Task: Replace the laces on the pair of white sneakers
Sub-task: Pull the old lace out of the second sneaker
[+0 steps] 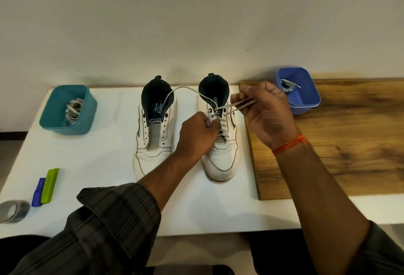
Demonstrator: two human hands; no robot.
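I have the right sneaker (220,143) on the white bench (105,156), my left grip (200,131) pinching the lace (227,108) at the upper eyelets, my right grip (265,108) pinching its loop beside the collar. The lace looks limp and light, so I'd take it near the tips. Left of this sneaker stands the unlaced sneaker (153,130), a teal tub (87,108) beyond; a blue tub (306,102) sits to the right, nothing blocking.

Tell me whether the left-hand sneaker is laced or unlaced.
Unlaced: the left-hand sneaker shows bare eyelets and an open tongue, no lace threaded through it.

Left hand (200,131) curled low; right hand (265,113) raised, fingertips pinched.
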